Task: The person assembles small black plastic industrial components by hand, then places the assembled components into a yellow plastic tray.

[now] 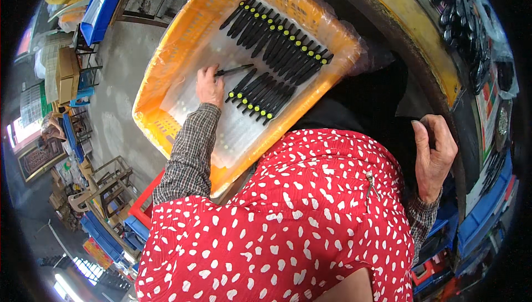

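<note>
My left hand [210, 87] reaches into an orange plastic crate [162, 61] lined with clear film. Its fingers are closed on the end of a slim black piece with a pointed tip [235, 70]; I cannot make out its exact kind. Beside it, a short row of similar black pieces [265, 94] with yellow-green dots lies on the white sheet in the crate. A longer row of dotted black pieces [284, 37] lies farther back. My right hand [435, 155] is off to the right, outside the crate, holding nothing, its thumb and bent fingers apart.
A worn yellow edge [413, 30] curves along the right, beyond the crate. Farther right are black parts [464, 27] in clear plastic and a blue bin [487, 207]. Grey floor [119, 91], cardboard boxes [67, 74] and a wooden frame [111, 183] are at left.
</note>
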Demonstrator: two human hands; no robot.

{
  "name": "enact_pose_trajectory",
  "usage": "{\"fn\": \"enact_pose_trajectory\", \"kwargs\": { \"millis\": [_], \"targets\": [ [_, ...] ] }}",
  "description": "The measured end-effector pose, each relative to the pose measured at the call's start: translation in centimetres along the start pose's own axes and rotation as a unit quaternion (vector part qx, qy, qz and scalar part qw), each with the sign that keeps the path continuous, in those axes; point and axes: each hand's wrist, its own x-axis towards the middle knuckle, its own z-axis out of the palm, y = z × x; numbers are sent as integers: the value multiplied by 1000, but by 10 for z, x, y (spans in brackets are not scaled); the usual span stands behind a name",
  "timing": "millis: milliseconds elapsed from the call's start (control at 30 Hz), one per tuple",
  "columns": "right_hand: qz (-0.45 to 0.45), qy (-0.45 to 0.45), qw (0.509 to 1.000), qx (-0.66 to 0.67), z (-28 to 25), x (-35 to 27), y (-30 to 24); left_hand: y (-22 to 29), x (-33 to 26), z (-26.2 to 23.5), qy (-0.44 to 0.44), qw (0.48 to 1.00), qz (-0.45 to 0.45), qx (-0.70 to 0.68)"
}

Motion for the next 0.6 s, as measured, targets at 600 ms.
{"fn": "enact_pose_trajectory", "kwargs": {
  "millis": [600],
  "targets": [
    [-9, -22, 1000, 3, 4, 1, 5, 1, -26, 8, -84, 989, 92, 80]
  ]
}}
